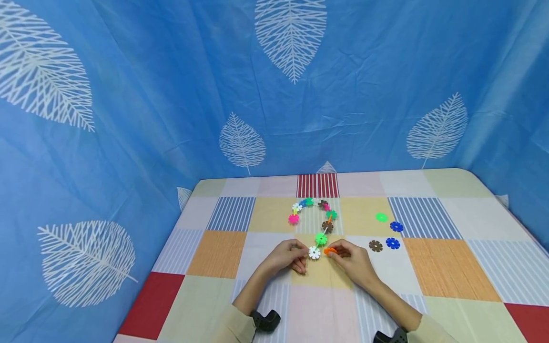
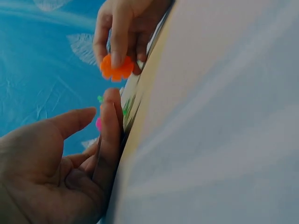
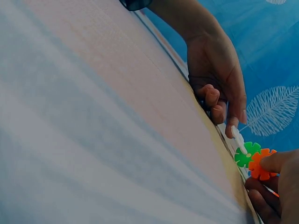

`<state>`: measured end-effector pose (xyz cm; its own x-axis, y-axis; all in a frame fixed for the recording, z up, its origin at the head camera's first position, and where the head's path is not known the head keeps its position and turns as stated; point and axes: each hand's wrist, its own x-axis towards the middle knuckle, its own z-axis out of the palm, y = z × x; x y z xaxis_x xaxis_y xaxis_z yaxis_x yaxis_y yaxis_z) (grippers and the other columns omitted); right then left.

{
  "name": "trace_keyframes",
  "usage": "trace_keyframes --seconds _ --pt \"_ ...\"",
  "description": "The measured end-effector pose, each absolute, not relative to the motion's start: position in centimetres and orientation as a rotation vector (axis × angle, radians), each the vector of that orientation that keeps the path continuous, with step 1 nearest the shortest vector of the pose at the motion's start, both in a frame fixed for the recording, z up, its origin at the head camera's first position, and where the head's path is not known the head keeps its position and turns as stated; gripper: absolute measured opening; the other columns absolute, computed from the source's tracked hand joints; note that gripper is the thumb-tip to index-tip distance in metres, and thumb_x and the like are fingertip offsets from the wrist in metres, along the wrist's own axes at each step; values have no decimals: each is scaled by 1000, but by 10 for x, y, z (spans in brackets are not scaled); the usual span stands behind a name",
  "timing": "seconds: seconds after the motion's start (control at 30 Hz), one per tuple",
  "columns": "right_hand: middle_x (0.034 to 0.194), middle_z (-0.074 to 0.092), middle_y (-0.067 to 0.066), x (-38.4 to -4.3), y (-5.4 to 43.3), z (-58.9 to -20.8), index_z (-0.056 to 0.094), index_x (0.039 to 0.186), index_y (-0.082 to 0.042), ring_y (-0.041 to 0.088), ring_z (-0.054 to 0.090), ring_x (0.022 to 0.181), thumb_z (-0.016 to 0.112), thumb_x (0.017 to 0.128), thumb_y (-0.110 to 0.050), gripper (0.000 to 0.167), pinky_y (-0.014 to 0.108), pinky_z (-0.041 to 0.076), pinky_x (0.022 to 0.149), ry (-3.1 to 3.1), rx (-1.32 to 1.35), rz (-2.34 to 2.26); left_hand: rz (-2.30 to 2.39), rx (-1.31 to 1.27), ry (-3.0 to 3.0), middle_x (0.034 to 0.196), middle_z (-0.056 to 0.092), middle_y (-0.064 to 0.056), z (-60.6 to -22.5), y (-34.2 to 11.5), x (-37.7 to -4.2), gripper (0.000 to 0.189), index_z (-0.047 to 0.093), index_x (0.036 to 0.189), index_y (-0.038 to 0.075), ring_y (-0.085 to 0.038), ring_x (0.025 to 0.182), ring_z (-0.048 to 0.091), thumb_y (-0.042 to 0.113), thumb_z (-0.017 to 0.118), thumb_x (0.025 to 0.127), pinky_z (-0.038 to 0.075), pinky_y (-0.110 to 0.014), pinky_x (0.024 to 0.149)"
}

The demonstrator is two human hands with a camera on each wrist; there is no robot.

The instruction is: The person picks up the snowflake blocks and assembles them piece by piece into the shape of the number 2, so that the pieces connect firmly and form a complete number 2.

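On the table, a curved chain of notched plastic discs ends near me in a white disc (image 1: 314,253), joined to a bright green disc (image 1: 320,239). Beyond these, the chain runs through a brown disc (image 1: 328,226) and bends round to a pink disc (image 1: 293,219). My left hand (image 1: 286,256) touches the white disc's left edge with its index fingertip; the left wrist view shows thumb and index finger apart. Between thumb and fingers, my right hand (image 1: 352,261) pinches an orange disc (image 3: 262,164), held just right of the white one.
Loose discs lie to the right: a light green disc (image 1: 381,217), a blue disc (image 1: 396,226), a second blue disc (image 1: 392,243) and a brown one. A patchwork cloth (image 1: 454,257) covers the table. Blue leaf-print curtains (image 1: 360,95) hang behind and at both sides.
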<state>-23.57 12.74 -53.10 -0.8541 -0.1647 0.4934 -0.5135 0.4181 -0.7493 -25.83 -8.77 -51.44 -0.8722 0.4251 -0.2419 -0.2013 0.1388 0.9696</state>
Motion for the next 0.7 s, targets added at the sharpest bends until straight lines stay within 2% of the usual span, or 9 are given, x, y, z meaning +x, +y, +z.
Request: trace_keyframes --seconds 0.13,0.3,0.43,0.7 --pt "78 67 -7 -238 128 -533 69 86 -13 2 59 63 73 78 -7 11 21 50 56 -2343 600 1366 1806 241 2016 69 63 -13 -513 -77 -256 23 53 106 -3 -18 52 63 12 60 90 54 -29 52" --pt "77 68 -7 -240 126 -533 69 84 -14 2 60 63 73 77 -8 10 21 50 55 -2345 630 1372 1863 276 1974 73 65 -17 -514 -70 -254 21 48 106 -5 -22 56 65 0 59 88 55 -31 55" --pt "79 68 -8 -242 126 -532 69 84 -14 4 63 68 73 77 -8 10 21 52 61 -2342 651 1392 1910 293 1911 70 62 -14 -515 -71 -255 18 46 105 -6 -19 55 63 -5 55 89 55 -31 55" --pt "83 68 -8 -248 130 -532 70 86 -14 7 64 74 73 77 -7 11 23 53 66 -2368 687 1473 1909 365 1876 68 61 -9 -517 -73 -258 17 48 106 -6 -16 53 61 -4 54 90 54 -27 52"
